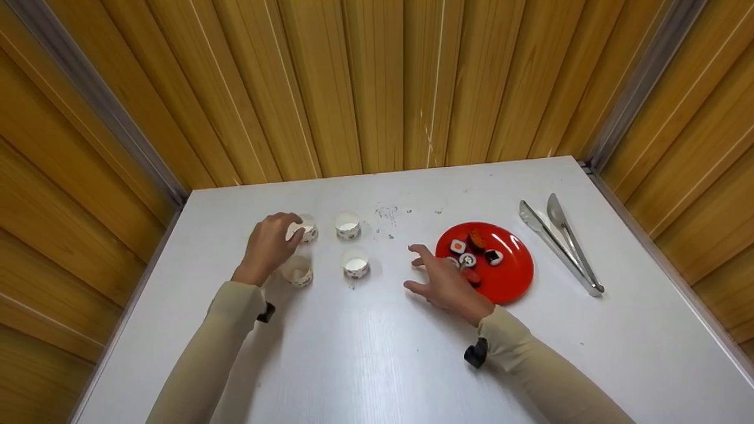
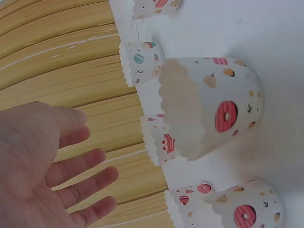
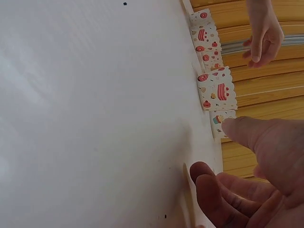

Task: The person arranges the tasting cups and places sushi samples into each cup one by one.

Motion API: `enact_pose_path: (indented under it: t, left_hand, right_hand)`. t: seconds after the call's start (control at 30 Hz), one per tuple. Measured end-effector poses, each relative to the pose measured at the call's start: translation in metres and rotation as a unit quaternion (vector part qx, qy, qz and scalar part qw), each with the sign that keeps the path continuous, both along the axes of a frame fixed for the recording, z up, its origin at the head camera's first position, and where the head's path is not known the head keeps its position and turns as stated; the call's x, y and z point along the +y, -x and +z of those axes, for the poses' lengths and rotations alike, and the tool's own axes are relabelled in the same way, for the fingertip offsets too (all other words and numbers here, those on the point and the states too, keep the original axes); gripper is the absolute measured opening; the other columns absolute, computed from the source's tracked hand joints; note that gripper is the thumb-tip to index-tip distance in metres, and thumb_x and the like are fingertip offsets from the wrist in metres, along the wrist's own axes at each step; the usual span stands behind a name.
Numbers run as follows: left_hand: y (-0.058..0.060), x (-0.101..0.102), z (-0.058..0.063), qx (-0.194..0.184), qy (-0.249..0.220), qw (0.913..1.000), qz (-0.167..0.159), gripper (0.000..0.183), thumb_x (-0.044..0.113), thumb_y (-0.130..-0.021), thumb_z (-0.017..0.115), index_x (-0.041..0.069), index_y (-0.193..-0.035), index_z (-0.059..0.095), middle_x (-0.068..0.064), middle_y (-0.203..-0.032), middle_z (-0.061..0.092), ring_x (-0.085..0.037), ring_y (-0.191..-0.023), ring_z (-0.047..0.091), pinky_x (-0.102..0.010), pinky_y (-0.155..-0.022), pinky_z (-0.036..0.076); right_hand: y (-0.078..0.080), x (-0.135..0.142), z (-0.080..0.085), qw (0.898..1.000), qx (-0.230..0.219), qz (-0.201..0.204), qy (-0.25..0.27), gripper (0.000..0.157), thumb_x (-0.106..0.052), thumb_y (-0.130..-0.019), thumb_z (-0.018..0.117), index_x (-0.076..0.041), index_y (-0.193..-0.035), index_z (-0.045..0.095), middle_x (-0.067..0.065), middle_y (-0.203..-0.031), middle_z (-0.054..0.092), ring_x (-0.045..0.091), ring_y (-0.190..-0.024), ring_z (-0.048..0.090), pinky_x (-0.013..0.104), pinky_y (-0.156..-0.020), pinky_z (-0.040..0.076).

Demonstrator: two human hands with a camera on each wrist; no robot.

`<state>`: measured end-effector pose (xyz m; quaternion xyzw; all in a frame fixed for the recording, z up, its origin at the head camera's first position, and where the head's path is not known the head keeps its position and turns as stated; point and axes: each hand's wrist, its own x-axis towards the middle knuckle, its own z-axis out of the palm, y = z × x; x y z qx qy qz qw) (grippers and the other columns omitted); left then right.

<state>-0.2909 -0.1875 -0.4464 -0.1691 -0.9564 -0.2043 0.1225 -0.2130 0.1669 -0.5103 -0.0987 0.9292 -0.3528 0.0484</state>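
The paper cup point(image 1: 306, 228) nearest my left hand point(image 1: 270, 244) stands on the table, just below my fingertips in the head view, with its long axis upright and its mouth up. In the left wrist view my fingers are spread apart, palm in sight, holding nothing, with a gap between them and every rim. For any grip there, I judge this is what counts: the cup lies under my left fingers, rim towards them, and my left hand is clearly nearer than my right.

Around it stand more paper cups point(image 1: 356, 264), printed with doughnuts and cakes; the head view shows 4 plainly, the left wrist view 6, so my hand probably hides 2.

My right hand point(image 1: 450, 282) is over the near left edge of the red plate point(image 1: 518, 268). Its fingers are loosely bent, thumb apart from them, clasping nothing, and they point left, towards the cups. At least 5 sushi pieces point(image 1: 493, 257) lie on the plate, right of those fingertips.

Farther right, the metal tongs point(image 1: 555, 211) lie spread on the white table point(image 1: 377, 353), wide ends away from me.
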Motion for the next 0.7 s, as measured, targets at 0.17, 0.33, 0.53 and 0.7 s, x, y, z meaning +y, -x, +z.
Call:
enact_pose_path:
  t: [0.17, 0.33, 0.53, 0.7]
  left_hand:
    - [-0.012, -0.019, -0.005, 0.036, -0.035, 0.9986, 0.016, 0.028, 0.018, -0.097, 0.072, 0.001, -0.119, 0.072, -0.022, -0.129, 0.067, -0.043, -0.114, 0.064, -0.056, -0.095, 0.052]
    - [-0.026, -0.038, -0.013, 0.039, -0.068, 0.9962, 0.040, 0.036, 0.020, -0.097, 0.072, 0.000, -0.127, 0.067, -0.023, -0.136, 0.060, -0.045, -0.123, 0.056, -0.061, -0.101, 0.046]
    - [-0.039, -0.058, -0.024, -0.018, -0.069, 0.9954, 0.064, 0.052, 0.032, -0.100, 0.069, 0.002, -0.141, 0.057, -0.025, -0.147, 0.050, -0.047, -0.134, 0.047, -0.064, -0.109, 0.038]
    - [-0.047, -0.070, -0.030, -0.076, -0.066, 0.9924, 0.071, 0.071, 0.041, -0.098, 0.070, 0.001, -0.151, 0.045, -0.026, -0.155, 0.041, -0.047, -0.141, 0.039, -0.063, -0.113, 0.033]
  right_hand:
    - [0.000, 0.000, -0.001, 1.000, 0.003, 0.007, -0.002, 0.076, -0.030, -0.091, 0.081, -0.021, -0.154, 0.040, 0.004, -0.136, 0.066, 0.028, -0.121, 0.060, 0.043, -0.090, 0.057]
    - [0.001, 0.001, 0.000, 1.000, 0.012, 0.010, -0.003, 0.076, -0.030, -0.090, 0.081, -0.021, -0.154, 0.040, 0.004, -0.135, 0.067, 0.027, -0.121, 0.061, 0.043, -0.094, 0.056]
    - [0.002, 0.002, -0.001, 1.000, 0.016, 0.012, -0.001, 0.075, -0.030, -0.091, 0.081, -0.021, -0.153, 0.041, 0.005, -0.135, 0.067, 0.026, -0.120, 0.062, 0.039, -0.088, 0.058]
    - [0.002, 0.002, 0.000, 1.000, 0.016, 0.016, 0.005, 0.074, -0.029, -0.091, 0.081, -0.021, -0.153, 0.041, 0.005, -0.135, 0.067, 0.026, -0.119, 0.063, 0.036, -0.083, 0.059]
